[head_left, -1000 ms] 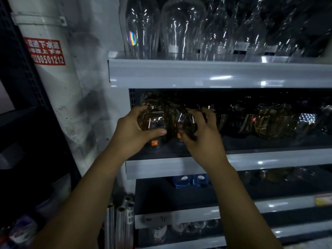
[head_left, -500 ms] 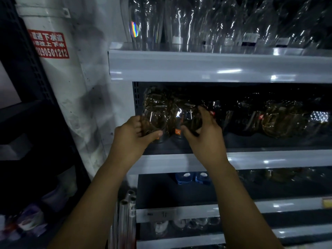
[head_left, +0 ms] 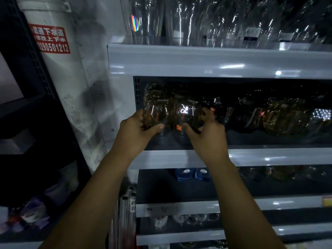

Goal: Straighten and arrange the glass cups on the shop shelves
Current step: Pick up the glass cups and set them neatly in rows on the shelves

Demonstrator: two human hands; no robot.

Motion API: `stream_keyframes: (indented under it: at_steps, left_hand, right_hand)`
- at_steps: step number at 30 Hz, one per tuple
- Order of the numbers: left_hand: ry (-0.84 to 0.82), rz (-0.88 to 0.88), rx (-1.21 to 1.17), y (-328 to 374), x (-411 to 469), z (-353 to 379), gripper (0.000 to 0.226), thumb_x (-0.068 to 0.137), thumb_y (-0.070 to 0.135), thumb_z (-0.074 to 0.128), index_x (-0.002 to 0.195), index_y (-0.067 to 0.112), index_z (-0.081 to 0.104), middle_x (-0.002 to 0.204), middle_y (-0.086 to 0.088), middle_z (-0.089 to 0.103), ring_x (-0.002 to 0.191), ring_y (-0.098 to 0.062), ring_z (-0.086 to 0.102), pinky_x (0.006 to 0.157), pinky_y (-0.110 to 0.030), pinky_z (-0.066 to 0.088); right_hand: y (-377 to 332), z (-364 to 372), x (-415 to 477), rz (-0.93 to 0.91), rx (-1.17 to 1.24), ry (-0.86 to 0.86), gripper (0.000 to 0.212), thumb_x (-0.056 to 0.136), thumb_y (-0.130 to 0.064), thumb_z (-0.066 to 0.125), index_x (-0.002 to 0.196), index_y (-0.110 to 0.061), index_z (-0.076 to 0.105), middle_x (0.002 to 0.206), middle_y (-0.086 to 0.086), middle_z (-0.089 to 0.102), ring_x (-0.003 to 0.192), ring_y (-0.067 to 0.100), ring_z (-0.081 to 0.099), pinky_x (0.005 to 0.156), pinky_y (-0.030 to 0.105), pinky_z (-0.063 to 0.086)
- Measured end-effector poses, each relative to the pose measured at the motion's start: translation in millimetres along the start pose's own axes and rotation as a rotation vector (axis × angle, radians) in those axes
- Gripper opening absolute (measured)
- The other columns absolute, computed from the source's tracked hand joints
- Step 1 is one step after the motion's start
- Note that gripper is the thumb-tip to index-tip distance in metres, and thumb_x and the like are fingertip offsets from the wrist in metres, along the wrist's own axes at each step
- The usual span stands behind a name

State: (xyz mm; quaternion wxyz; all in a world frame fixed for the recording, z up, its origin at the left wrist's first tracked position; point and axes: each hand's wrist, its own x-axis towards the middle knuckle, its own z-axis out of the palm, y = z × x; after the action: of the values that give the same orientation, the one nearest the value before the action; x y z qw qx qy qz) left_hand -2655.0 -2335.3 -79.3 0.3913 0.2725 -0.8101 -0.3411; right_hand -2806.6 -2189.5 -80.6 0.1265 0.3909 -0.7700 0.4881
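Grey metal shelf lips [head_left: 269, 202] sit lowest and nearest, with a bundle of silvery metal tubes [head_left: 125, 212] standing at their left end and two small blue packs [head_left: 193, 174] on the dark board above, and both forearms reach up past them to the middle tier. Left hand [head_left: 136, 130] is clamped on the leftmost amber-tinted glass cup [head_left: 156, 114], thumb across the front low down, fingers curled round its left side. Right hand [head_left: 206, 133] has the neighbouring amber glass cup with the orange sticker [head_left: 185, 112], thumb tip just beside that sticker, fingers wrapped over the right flank. Both cups are at the far left of the middle shelf [head_left: 269, 157], near its front edge, side by side and touching or nearly so; whether their bases rest on the board or are lifted, I cannot tell in this gloom. So the step in hand, by my reading, is squaring up this front pair. Next move calls for setting them down level, stickers facing out, in line with the row of dark wrapped amber cups [head_left: 283, 119] running off to the right — gently, since glass against glass chips. Further up, tall clear glasses in shiny film [head_left: 179, 20] crowd the top shelf, and a white pipe with a red label [head_left: 52, 38] stands off left
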Motion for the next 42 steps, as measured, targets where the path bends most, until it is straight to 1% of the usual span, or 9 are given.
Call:
stream_keyframes:
  at_steps: [4,7,10,13,21,27,31,38,42]
  left_hand:
    - [0.010,0.006,0.027,0.9,-0.7,-0.6,0.042,0.079,0.039,0.083,0.117,0.028,0.068,0.096,0.014,0.074,0.088,0.001,0.069,0.089,-0.029,0.058]
    - [0.046,0.021,0.053,5.5,-3.7,-3.4,0.040,0.078,0.038,0.085,0.111,0.024,0.069,0.101,0.011,0.072,0.089,-0.003,0.068,0.087,-0.027,0.058]
    - [0.193,0.021,0.075,9.5,-12.0,-7.9,0.054,0.078,0.035,0.085,0.123,0.018,0.062,0.115,0.004,0.060,0.092,-0.010,0.062,0.081,-0.016,0.050]
    - [0.328,0.158,0.148,18.8,-22.4,-6.3,0.048,0.082,0.033,0.082,0.121,0.015,0.063,0.114,-0.002,0.056,0.096,-0.014,0.059,0.085,-0.024,0.052]
    - [0.050,0.326,0.095,68.4,-33.4,46.0,0.032,0.089,0.030,0.073,0.117,0.019,0.062,0.116,0.006,0.059,0.104,-0.006,0.057,0.090,-0.011,0.045]
    - [-0.033,0.264,0.082,86.3,-32.4,81.7,0.034,0.090,0.031,0.073,0.121,0.022,0.061,0.118,0.007,0.061,0.100,0.000,0.057,0.085,-0.006,0.042]
    - [-0.026,0.204,0.018,97.8,-38.9,97.8,0.032,0.090,0.029,0.073,0.120,0.021,0.063,0.114,0.008,0.064,0.101,-0.001,0.060,0.088,-0.016,0.049]
    - [0.061,0.117,-0.092,110.7,-54.8,118.8,0.040,0.089,0.025,0.075,0.125,0.022,0.059,0.115,0.007,0.065,0.103,0.000,0.061,0.088,-0.015,0.050]
    - [0.178,0.129,-0.195,120.7,-64.5,117.7,0.051,0.087,0.035,0.075,0.132,0.029,0.050,0.125,0.009,0.060,0.111,-0.002,0.059,0.091,-0.016,0.048]
  right_hand:
    - [-1.6,-1.4,0.2,0.003,0.004,-0.008,0.075,0.086,-0.035,0.079,0.146,-0.008,0.043,0.116,0.008,0.071,0.096,0.027,0.070,0.084,0.039,0.058]
    - [-3.1,-6.7,1.8,-0.032,0.037,-0.019,0.066,0.087,-0.028,0.079,0.141,-0.005,0.048,0.112,0.005,0.072,0.092,0.020,0.070,0.080,0.021,0.052]
    - [-1.0,-15.0,-0.8,-0.118,0.015,0.019,0.059,0.088,-0.027,0.076,0.137,-0.005,0.053,0.117,0.009,0.069,0.088,0.021,0.068,0.079,0.023,0.051]
    - [5.1,-27.1,-8.1,-0.151,-0.004,0.056,0.052,0.089,-0.024,0.076,0.134,-0.008,0.057,0.124,0.009,0.064,0.089,0.020,0.066,0.078,0.020,0.046]
    - [26.9,-72.4,-9.7,-0.174,-0.039,0.196,0.027,0.089,-0.021,0.073,0.115,-0.015,0.065,0.111,-0.002,0.057,0.070,0.006,0.054,0.064,0.010,0.039]
    - [37.7,-86.4,27.0,-0.225,-0.150,-0.026,0.052,0.090,-0.029,0.072,0.136,-0.011,0.054,0.136,0.005,0.050,0.095,0.022,0.062,0.077,0.035,0.055]
    - [40.3,-84.3,44.1,-0.206,-0.320,-0.204,0.040,0.094,-0.035,0.066,0.125,-0.012,0.057,0.130,0.006,0.052,0.100,0.031,0.063,0.075,0.041,0.056]
    - [54.1,-101.1,34.4,-0.281,-0.017,-0.189,0.019,0.093,-0.020,0.071,0.094,-0.005,0.059,0.096,0.002,0.050,0.073,0.011,0.048,0.061,0.019,0.035]
    - [54.2,-125.5,14.3,-0.105,0.330,-0.122,0.020,0.093,-0.026,0.072,0.091,-0.009,0.062,0.088,0.004,0.063,0.070,0.011,0.062,0.064,0.020,0.050]
